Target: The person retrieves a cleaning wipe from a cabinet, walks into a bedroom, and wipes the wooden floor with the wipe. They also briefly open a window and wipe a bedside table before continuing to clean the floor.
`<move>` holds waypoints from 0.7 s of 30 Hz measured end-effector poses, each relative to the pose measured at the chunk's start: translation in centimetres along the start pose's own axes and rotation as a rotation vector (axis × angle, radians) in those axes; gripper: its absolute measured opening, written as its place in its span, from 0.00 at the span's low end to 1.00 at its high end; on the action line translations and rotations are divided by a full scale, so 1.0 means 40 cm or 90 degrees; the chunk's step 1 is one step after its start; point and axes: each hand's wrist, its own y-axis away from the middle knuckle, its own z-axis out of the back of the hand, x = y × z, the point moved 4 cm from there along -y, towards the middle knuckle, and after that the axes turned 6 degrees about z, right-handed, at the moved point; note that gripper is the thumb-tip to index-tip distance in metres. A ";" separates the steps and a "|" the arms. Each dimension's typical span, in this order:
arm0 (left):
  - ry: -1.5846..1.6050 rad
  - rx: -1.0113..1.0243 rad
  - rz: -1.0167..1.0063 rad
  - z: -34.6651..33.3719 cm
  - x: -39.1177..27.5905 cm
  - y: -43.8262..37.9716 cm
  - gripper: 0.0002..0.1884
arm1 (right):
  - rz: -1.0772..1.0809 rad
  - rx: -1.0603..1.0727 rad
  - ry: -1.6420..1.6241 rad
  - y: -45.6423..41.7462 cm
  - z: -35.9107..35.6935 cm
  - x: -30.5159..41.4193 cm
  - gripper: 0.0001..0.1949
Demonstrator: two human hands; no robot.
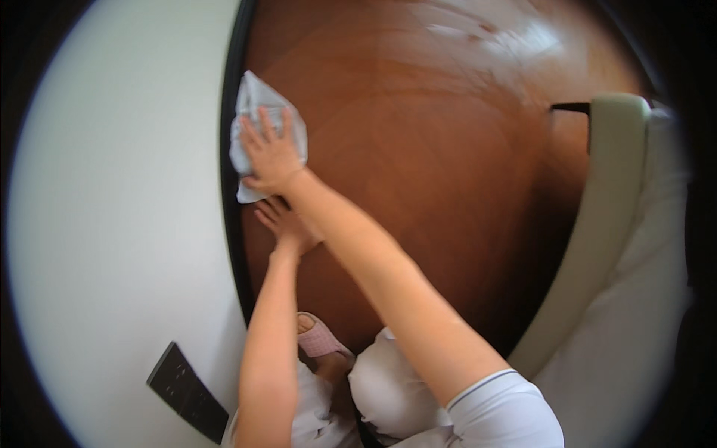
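My right hand (273, 157) lies flat on a pale grey-white cloth (249, 92) with its fingers spread. The cloth rests, creased, on the reddish-brown floor (425, 151), against the black baseboard (231, 224). Just behind it, my left hand (291, 228) reaches down to the floor with fingers apart and nothing in them. Part of that hand is hidden beneath my right forearm, which crosses over it. Whether the left palm touches the floor I cannot tell.
A white wall (123, 185) rises along the left and carries a black panel (187, 392). To the right stands a beige upholstered bed frame (605, 190) with a dark leg (571, 107). My foot wears a pink slipper (319, 337). Light reflects off the floor's far end.
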 end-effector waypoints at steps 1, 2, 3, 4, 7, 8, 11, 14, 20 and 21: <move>-0.003 -0.001 -0.002 -0.003 0.010 -0.006 0.82 | -0.021 0.045 0.051 0.004 0.003 0.027 0.47; -0.006 -0.004 -0.005 -0.003 0.002 -0.010 0.80 | 0.014 0.014 0.063 0.014 0.007 0.010 0.44; -0.020 -0.005 0.020 -0.010 -0.022 -0.017 0.84 | 0.042 -0.009 0.081 0.049 0.006 -0.030 0.40; 0.005 0.001 0.012 -0.001 -0.040 -0.007 0.87 | 0.058 0.014 0.045 0.089 0.016 -0.080 0.39; 0.085 -0.052 -0.007 0.019 -0.042 0.018 0.95 | -0.048 -0.051 0.037 0.273 0.128 -0.299 0.43; 0.089 -0.035 -0.006 0.024 -0.044 0.020 0.95 | -0.119 -0.065 0.074 0.358 0.183 -0.386 0.44; 0.074 -0.011 -0.010 0.023 -0.058 0.014 0.94 | -0.361 -0.146 0.216 0.716 0.324 -0.618 0.43; 0.070 0.012 -0.027 0.023 -0.082 0.012 0.93 | -0.550 -0.291 0.200 1.182 0.397 -0.717 0.37; 0.036 -0.011 -0.018 0.031 -0.017 0.023 0.93 | -1.226 -0.439 -0.017 1.629 0.226 -0.218 0.46; 0.022 -0.013 -0.022 0.036 -0.017 0.024 0.93 | -1.283 -0.414 -0.041 1.638 0.206 -0.202 0.47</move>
